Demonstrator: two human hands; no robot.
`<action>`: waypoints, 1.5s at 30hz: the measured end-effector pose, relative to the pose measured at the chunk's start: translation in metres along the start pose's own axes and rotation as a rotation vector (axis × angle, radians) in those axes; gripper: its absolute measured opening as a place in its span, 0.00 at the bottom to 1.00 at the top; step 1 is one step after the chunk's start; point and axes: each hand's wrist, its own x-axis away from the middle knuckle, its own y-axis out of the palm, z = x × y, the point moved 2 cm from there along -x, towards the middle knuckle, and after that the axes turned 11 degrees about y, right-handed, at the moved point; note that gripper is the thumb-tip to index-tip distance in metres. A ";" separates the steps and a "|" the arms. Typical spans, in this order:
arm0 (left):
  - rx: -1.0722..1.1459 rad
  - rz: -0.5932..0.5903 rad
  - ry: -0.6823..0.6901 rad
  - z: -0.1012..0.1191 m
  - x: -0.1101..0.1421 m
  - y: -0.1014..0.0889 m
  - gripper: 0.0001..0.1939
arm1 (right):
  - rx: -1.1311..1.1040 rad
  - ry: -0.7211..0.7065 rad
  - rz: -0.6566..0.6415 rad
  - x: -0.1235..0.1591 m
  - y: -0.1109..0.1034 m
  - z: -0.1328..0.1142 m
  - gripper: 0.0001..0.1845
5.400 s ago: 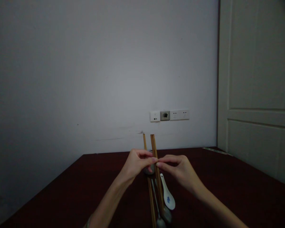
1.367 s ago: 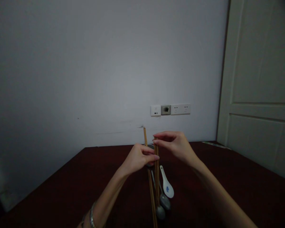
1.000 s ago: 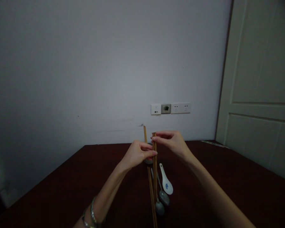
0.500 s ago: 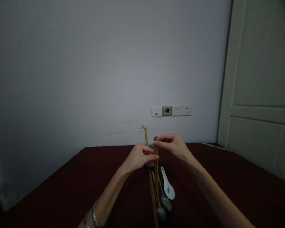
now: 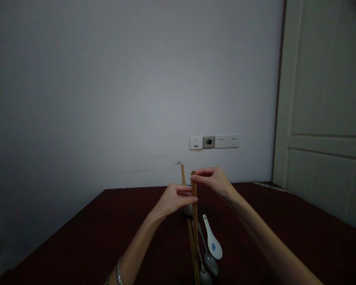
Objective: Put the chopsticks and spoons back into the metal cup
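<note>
A pair of wooden chopsticks (image 5: 195, 225) stands upright between my two hands. My right hand (image 5: 212, 180) pinches their top ends between thumb and fingertips. Lower down, my left hand (image 5: 173, 200) closes on the same chopsticks from the left, thumb in front. Below them on the table lie more chopsticks (image 5: 192, 253), pointing towards me. Beside these are two metal spoons, one larger (image 5: 210, 264) and one nearer me (image 5: 205, 277), and a white soup spoon (image 5: 214, 245) with a blue mark.
Behind my left hand stands a round container (image 5: 187, 209), mostly hidden, with chopsticks (image 5: 183, 174) sticking up out of it. The dark red table (image 5: 106, 221) meets a wall with sockets (image 5: 227, 141). A pale door (image 5: 323, 118) is at the right. A flat strip (image 5: 273, 187) lies at the back right.
The held chopsticks are raised slightly off the table things, both hands still on them. The view has tilted up a little, so the table and spoons sit lower.
</note>
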 end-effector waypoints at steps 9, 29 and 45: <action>0.118 0.353 -0.169 -0.054 -0.009 -0.064 0.18 | -0.060 -0.104 -0.030 -0.073 -0.012 -0.040 0.14; 0.348 0.581 -0.624 -0.201 0.034 -0.122 0.10 | 0.034 0.049 0.194 -0.186 -0.013 0.029 0.07; 0.318 0.656 -0.586 -0.211 0.036 -0.118 0.08 | 0.011 0.178 0.177 -0.183 -0.009 0.083 0.07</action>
